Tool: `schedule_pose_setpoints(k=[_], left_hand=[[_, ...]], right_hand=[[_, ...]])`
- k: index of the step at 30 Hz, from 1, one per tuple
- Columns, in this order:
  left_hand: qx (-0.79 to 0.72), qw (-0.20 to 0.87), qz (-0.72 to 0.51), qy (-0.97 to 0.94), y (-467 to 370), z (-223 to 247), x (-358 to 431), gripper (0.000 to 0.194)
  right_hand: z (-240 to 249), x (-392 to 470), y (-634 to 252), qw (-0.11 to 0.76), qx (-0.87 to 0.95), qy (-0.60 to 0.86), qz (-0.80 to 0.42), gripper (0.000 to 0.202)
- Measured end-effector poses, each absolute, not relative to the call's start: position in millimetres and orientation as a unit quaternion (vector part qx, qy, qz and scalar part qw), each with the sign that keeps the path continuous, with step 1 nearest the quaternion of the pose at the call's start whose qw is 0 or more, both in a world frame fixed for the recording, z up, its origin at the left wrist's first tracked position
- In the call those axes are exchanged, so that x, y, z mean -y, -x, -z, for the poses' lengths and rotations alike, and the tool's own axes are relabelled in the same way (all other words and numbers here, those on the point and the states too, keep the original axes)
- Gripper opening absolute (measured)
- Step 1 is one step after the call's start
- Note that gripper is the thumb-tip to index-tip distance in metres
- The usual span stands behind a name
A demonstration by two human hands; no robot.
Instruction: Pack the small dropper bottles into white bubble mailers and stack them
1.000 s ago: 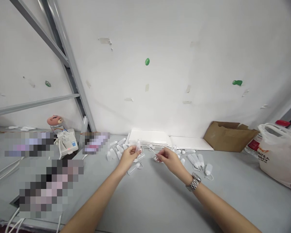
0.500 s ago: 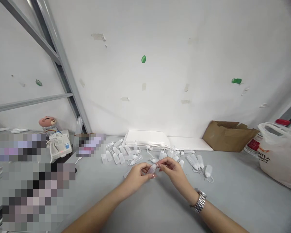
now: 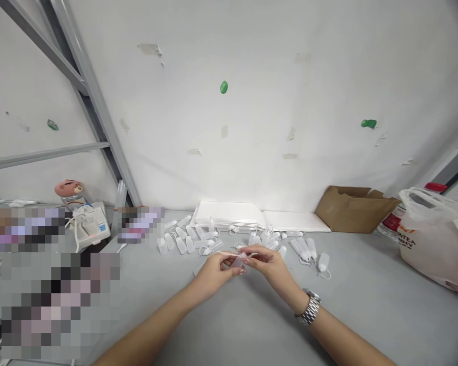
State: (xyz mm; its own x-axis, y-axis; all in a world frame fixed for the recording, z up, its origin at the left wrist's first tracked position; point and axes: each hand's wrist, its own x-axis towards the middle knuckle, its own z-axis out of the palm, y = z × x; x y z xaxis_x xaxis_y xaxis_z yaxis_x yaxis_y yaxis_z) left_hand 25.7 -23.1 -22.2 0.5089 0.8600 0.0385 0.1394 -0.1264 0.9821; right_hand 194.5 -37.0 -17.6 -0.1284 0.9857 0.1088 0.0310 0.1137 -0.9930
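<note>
Between my two hands, over the middle of the grey table, is a small translucent squeeze bottle (image 3: 237, 262), tilted with its top towards the right. My left hand (image 3: 216, 272) is closed round its body, thumb in front. The fingertips of my right hand (image 3: 264, 258) pinch the white cap (image 3: 242, 255) at the bottle's top; a metal watch is on that wrist. Behind my hands lie several like bottles (image 3: 181, 246), mostly on their sides, without fitted caps as far as I can see. More bottles with caps on looped straps (image 3: 308, 251) lie to the right.
A stack of white sheets (image 3: 229, 214) lies against the wall. An open brown cardboard box (image 3: 356, 211) and a white plastic bag (image 3: 431, 244) stand at the right. On the left are a white power strip (image 3: 91, 226), cables and a pink bear-head figure (image 3: 69, 188).
My right fingers have shifted over the bottle's top, the forefinger now reaching further across it. My left hand keeps its hold. The whole view has moved slightly.
</note>
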Motion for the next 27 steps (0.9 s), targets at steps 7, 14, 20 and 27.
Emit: schedule_pose_setpoints(k=[7,14,20,27], left_hand=[[-0.407,0.534,-0.33,-0.664,-27,23,24,0.029],[-0.446,0.463,-0.351,-0.68,-27,27,25,0.041],[-0.449,0.45,-0.376,-0.674,-25,23,23,0.035],[-0.459,0.49,-0.44,-0.596,-18,21,13,0.048]], right_hand=[[26,36,-191,0.499,0.54,0.45,-0.507,0.016],[30,38,-186,0.51,0.528,0.497,-0.464,0.023],[24,38,-189,0.496,0.555,0.502,-0.441,0.027],[10,20,-233,0.506,0.608,0.558,-0.252,0.023]])
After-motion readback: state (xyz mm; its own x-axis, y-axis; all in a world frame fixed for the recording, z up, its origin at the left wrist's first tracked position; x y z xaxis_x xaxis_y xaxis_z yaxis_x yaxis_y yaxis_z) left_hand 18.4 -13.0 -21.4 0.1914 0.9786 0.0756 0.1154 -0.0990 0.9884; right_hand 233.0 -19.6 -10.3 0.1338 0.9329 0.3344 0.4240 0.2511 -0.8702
